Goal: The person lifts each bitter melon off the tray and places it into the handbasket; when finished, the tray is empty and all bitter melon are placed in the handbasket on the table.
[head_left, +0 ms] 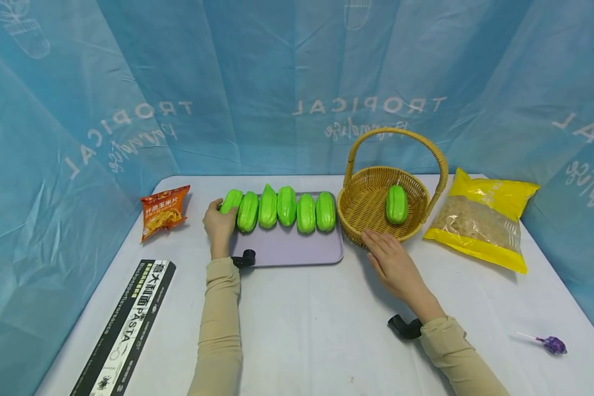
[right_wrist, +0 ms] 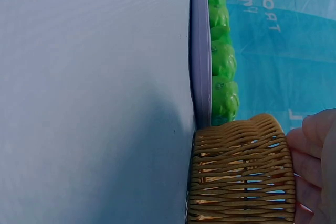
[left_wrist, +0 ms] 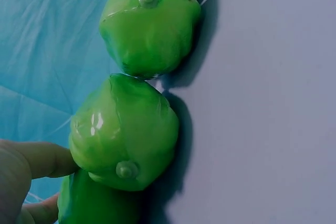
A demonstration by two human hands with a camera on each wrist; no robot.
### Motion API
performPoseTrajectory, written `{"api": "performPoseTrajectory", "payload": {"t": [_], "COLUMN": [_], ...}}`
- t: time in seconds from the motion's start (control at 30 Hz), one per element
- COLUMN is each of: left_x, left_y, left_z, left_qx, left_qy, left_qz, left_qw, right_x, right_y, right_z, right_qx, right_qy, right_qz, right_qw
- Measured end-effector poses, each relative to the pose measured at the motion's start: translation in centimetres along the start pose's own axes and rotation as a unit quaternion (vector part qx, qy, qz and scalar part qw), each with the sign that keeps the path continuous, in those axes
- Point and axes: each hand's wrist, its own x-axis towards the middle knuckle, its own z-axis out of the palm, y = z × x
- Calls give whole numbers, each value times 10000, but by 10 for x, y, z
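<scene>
Resting at the left end of a lilac tray (head_left: 297, 250), the left hand (head_left: 220, 224) curls its grip around the leftmost green gourd (head_left: 231, 200); the left wrist view shows fingers (left_wrist: 44, 158) touching a gourd's glossy side; five more green gourds (head_left: 286, 205) stand side by side in a row toward 3 o'clock from it, along the tray's far edge; the right hand (head_left: 392, 260) lies flat on the white worktop (head_left: 317, 330), its grip apart with straight fingers, fingertips touching the near wall of the wicker basket (head_left: 363, 206) at about 6 o'clock of its rim; one green gourd (head_left: 397, 204) lies inside the basket, right of centre; the basket stands just beside the tray's right edge; a yellow bag (head_left: 482, 223) lies at 3 o'clock of the basket, an orange snack packet (head_left: 164, 212) at 9 o'clock of the tray, a black pasta box (head_left: 128, 327) at 7 o'clock, and a purple lollipop (head_left: 551, 345) at 4 o'clock on the worktop.
</scene>
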Motion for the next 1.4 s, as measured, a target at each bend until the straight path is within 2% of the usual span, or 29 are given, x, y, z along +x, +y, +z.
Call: {"api": "performPoseTrajectory", "payload": {"t": [0.43, 0.57, 0.73, 0.9, 1.07, 1.27, 1.4], "left_x": [-2, -6, -17, -31, -45, -67, -82], "left_y": [4, 14, 36, 59, 77, 102, 117], "left_z": [-10, -13, -16, -15, -7, 5, 15], "left_qx": [-390, -548, -790, -795, -821, -1034, -1092], "left_qy": [449, 536, 497, 247, -82, -684, -1090], "left_qz": [67, 369, 801, 1072, 1395, 1725, 1997], "left_qw": [9982, 9964, 9924, 9907, 9868, 9772, 9676], "right_x": [0, 0, 0, 0, 1, 1, 1], "right_y": [0, -1, -1, 0, -1, -1, 0], "right_z": [-1, -1, -1, 0, 0, -1, -1], "right_qx": [-16, -45, -54, -46, -13, 9, -6], "right_qy": [-6, -5, 22, 40, 69, 34, -10], "right_qz": [0, -1, -2, -44, -62, -30, 7], "right_qw": [10000, 10000, 10000, 10000, 10000, 10000, 10000]}}
